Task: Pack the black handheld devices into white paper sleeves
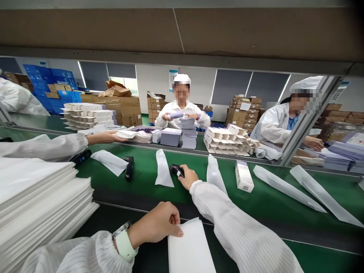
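The person's right hand (189,177) has closed fingers around the near end of a small black device (176,170), which is above or upon the green belt (148,194); I cannot tell if it touches the belt. This black device serves as the landmark for all places here. Nearer to the person than the device, the left hand (159,223) has its fingers curled, and the thumb presses on the top corner of a white pouch (189,248), so the corner is pinched and there is little opening. A pale green watch strap (125,245) is around the left wrist.

Just left of the device lies one white sleeve (164,172) on the belt, and farther left there is a second black device (129,168), touching another white sleeve. To the right of the device, beyond the right hand, lie a further sleeve (215,175) and a white carton (243,177) with a printed code on its near end. Left of the device and nearer, a tall pile of white sheets (42,206) stands. Behind the device, on the far side, are stacked grey-purple packs (189,133), and a co-worker (182,108) holds a purple item (176,114)
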Available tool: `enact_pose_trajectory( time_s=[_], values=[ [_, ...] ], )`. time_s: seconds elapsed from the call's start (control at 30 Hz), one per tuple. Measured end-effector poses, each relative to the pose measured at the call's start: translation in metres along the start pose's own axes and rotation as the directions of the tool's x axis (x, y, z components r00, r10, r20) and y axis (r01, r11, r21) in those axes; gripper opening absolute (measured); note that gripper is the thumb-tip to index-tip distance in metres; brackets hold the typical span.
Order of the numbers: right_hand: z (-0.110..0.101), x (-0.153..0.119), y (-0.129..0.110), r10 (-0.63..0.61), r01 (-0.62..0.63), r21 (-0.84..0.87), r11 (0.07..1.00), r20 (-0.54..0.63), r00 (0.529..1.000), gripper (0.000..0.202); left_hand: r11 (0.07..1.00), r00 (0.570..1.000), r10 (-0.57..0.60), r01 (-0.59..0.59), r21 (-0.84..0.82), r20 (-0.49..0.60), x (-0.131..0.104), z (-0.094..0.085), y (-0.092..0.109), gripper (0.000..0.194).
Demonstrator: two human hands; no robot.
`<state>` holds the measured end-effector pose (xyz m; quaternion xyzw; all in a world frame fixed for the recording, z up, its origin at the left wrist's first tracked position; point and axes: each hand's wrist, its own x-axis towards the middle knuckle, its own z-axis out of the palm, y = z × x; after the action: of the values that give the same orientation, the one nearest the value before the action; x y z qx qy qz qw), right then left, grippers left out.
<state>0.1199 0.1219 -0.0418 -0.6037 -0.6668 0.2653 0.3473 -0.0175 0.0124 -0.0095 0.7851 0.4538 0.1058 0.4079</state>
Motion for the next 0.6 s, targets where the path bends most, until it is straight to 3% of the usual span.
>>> enact_pose_trajectory(
  time_s=[0.17, 0.27, 0.33, 0.43, 0.6],
  values=[
    [-0.029, -0.019, 0.001, 0.024, -0.024, 0.314, 0.949, 0.004, 1.000, 0.048, 0.992, 0.991, 0.066, -0.052, 0.117, -0.113, -0.005, 0.001, 0.012, 0.021],
    [-0.052, -0.043, -0.011, -0.072, 0.017, 0.703, 0.711, 0.048, 0.996, 0.060, 0.987, 0.984, 0.092, -0.071, 0.141, -0.151, -0.007, 0.002, 0.017, 0.018],
    [-0.066, -0.057, -0.019, -0.121, -0.014, 0.850, 0.526, 0.091, 0.989, 0.066, 0.987, 0.981, 0.082, -0.055, 0.153, -0.178, -0.009, 0.004, 0.019, 0.014],
    [-0.077, -0.071, -0.025, -0.136, -0.078, 0.879, 0.471, 0.160, 0.978, 0.067, 0.970, 0.969, 0.103, -0.048, 0.239, -0.224, -0.011, 0.005, 0.021, 0.010],
    [-0.073, -0.076, -0.025, -0.145, -0.107, 0.873, 0.475, 0.198, 0.969, 0.061, 0.928, 0.949, 0.184, -0.081, 0.363, -0.258, -0.014, 0.004, 0.026, 0.011]
  ],
)
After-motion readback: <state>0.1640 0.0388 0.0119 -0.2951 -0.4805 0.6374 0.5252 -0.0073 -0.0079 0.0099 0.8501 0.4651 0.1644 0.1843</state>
